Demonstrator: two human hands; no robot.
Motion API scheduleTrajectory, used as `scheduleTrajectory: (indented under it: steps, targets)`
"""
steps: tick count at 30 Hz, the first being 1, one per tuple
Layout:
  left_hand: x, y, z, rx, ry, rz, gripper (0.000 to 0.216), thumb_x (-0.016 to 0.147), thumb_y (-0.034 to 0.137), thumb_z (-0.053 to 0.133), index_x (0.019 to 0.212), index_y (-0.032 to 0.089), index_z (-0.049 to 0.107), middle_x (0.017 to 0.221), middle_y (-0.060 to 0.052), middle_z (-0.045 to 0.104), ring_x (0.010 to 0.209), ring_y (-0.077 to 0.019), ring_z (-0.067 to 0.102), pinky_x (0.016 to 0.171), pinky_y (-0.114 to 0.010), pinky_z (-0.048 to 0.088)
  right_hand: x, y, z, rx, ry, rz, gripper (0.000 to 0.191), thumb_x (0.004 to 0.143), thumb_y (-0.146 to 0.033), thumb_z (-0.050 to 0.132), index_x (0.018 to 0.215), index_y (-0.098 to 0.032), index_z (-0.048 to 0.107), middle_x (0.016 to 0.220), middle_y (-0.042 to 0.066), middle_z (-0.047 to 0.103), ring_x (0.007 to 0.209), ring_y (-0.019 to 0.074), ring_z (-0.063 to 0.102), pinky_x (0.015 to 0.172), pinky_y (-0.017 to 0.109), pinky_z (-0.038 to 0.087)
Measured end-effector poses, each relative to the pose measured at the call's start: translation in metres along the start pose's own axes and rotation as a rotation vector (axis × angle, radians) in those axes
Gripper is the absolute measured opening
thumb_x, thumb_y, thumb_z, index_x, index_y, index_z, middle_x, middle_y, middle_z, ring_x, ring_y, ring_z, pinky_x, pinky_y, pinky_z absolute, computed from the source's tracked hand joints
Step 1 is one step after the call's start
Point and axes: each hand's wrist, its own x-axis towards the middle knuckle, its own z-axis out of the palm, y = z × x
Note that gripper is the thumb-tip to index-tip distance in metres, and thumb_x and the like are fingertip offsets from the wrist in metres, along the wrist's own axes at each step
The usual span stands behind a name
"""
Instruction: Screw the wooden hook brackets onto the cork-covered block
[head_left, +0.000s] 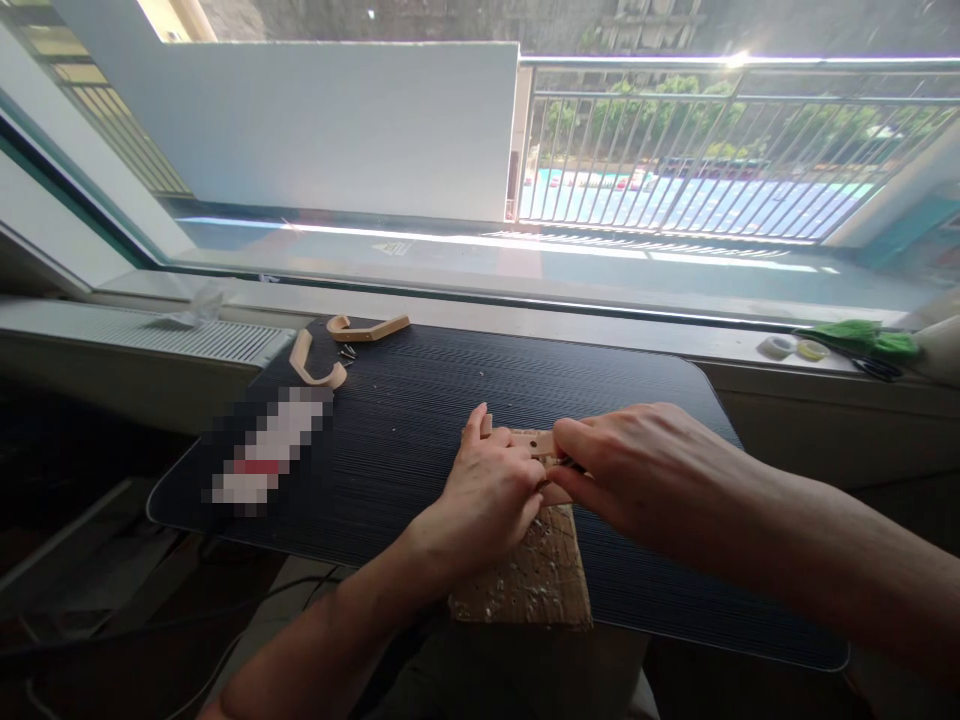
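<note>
My left hand [491, 490] is closed over a pale wooden piece [534, 441] and presses it down on a rough, scarred wood block [525, 580] at the table's front edge. Small dark holes show in the pale piece between my hands. My right hand [637, 455] is closed beside it, with thumb and forefinger pinched together at the right end of the piece. A bit of thin dark metal shows between these fingers, but its kind is hidden. Two curved wooden hooks [371, 330] [306, 362] lie at the back left of the table.
The black table [420, 400] stands below a large window. Several small screws [347, 352] lie near the hooks, and a blurred-out packet [274, 450] is on the left. Tape rolls [780, 347], scissors [876, 369] and a green cloth [862, 338] rest on the right sill.
</note>
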Motion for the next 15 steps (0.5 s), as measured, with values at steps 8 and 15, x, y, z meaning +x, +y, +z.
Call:
scheduleTrajectory:
  steps: [8, 15]
  targets:
    - [-0.0001, -0.0006, -0.004, -0.005, -0.052, 0.026, 0.014, 0.079, 0.027, 0.051, 0.081, 0.02, 0.062, 0.09, -0.003, 0.062, 0.096, -0.0207, 0.05, 0.104, -0.055, 0.008, -0.0072, -0.0002, 0.0001, 0.022, 0.0, 0.008, 0.019, 0.084, -0.026, 0.047, 0.068, -0.017, 0.054, 0.059, 0.0, 0.059, 0.051, 0.0109, 0.053, 0.046, 0.024, 0.02]
    - [0.0012, 0.0016, -0.0052, -0.002, -0.045, 0.03, 0.013, 0.078, 0.024, 0.052, 0.088, 0.022, 0.06, 0.092, -0.002, 0.062, 0.098, -0.02, 0.05, 0.105, -0.054, 0.009, -0.0065, 0.0, 0.0027, 0.019, 0.017, -0.023, 0.018, 0.084, -0.025, 0.047, 0.071, -0.017, 0.056, 0.06, 0.001, 0.059, 0.051, 0.0104, 0.052, 0.047, 0.025, 0.023]
